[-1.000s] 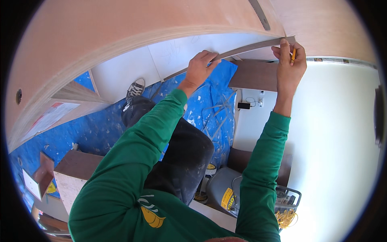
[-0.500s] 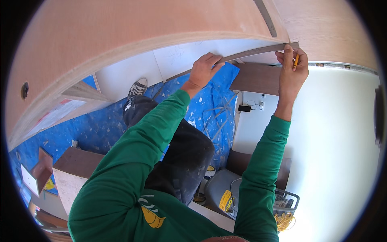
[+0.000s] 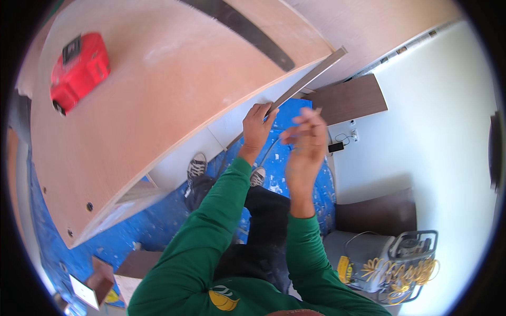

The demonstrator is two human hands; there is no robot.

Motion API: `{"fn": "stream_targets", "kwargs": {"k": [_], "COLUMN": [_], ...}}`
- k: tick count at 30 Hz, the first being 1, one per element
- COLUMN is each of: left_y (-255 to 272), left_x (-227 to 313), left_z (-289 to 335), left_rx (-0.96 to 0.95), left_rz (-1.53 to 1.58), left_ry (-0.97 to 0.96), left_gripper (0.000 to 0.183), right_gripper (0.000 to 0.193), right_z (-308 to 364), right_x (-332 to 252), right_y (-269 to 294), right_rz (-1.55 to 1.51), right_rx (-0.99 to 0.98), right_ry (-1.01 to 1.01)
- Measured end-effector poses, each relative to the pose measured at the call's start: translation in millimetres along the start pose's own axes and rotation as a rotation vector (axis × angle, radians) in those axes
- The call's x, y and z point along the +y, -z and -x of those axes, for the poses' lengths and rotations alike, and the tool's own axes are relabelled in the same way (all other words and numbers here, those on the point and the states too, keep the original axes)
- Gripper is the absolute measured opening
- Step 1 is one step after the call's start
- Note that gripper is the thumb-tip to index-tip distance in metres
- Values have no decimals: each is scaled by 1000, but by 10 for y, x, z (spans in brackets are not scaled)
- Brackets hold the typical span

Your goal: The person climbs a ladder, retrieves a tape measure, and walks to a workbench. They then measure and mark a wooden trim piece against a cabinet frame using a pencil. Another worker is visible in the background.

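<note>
Compared with half a second ago, the view has tipped so that far more of the plywood panel's (image 3: 174, 95) broad face shows, along with a red power tool (image 3: 79, 71) lying on it near the far left. The right hand (image 3: 304, 145) has come off the strip's end, where it was pinching beside a yellow pencil, and now hangs in mid-air below the panel, blurred; I cannot tell whether its grip holds anything. The left hand (image 3: 256, 126) stays on the panel's lower edge, its grip clenched on the edge-banding strip (image 3: 305, 79).

The strip is thin, grey and narrow, running straight along the panel's edge from the left hand up to the right corner, where its end juts slightly past the wood. A dark band (image 3: 247, 31) crosses the panel's face above it. Below lie blue floor sheeting (image 3: 158, 231) and a caged machine with a yellow coiled hose (image 3: 406, 266).
</note>
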State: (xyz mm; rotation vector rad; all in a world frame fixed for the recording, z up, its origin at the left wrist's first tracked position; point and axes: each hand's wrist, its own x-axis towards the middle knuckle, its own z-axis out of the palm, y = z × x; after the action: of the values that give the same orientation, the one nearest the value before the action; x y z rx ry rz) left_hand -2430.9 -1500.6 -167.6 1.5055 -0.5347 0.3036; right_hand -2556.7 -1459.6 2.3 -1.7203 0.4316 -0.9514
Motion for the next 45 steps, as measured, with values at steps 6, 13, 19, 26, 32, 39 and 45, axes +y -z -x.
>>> {"fn": "stream_targets", "kwargs": {"k": [6, 13, 19, 26, 32, 39, 45], "left_y": [-22, -32, -150, -169, -166, -181, -210], "left_x": [-85, -69, -51, -114, -139, -140, -145], "left_z": [77, 104, 92, 49, 96, 102, 93], "left_rx": [-98, -94, -101, -97, -99, -94, -91], "left_rz": [275, 251, 268, 261, 255, 251, 259], "left_ry": [214, 250, 255, 255, 266, 270, 274], "left_gripper": [27, 27, 28, 28, 28, 28, 28], "right_gripper": [21, 20, 26, 42, 30, 17, 14], "right_z": [28, -502, -968, -1078, -1122, -1175, -1206], "right_x": [208, 394, 569, 209, 170, 252, 180], "right_y": [-627, -952, -995, -976, -1045, -985, -938], "right_rz": [-439, -1118, -1294, -1391, -1363, -1447, -1416], "right_rx": [25, 68, 25, 49, 92, 93, 103], "right_ry": [-214, -471, -182, -181, -196, -191, -161]}}
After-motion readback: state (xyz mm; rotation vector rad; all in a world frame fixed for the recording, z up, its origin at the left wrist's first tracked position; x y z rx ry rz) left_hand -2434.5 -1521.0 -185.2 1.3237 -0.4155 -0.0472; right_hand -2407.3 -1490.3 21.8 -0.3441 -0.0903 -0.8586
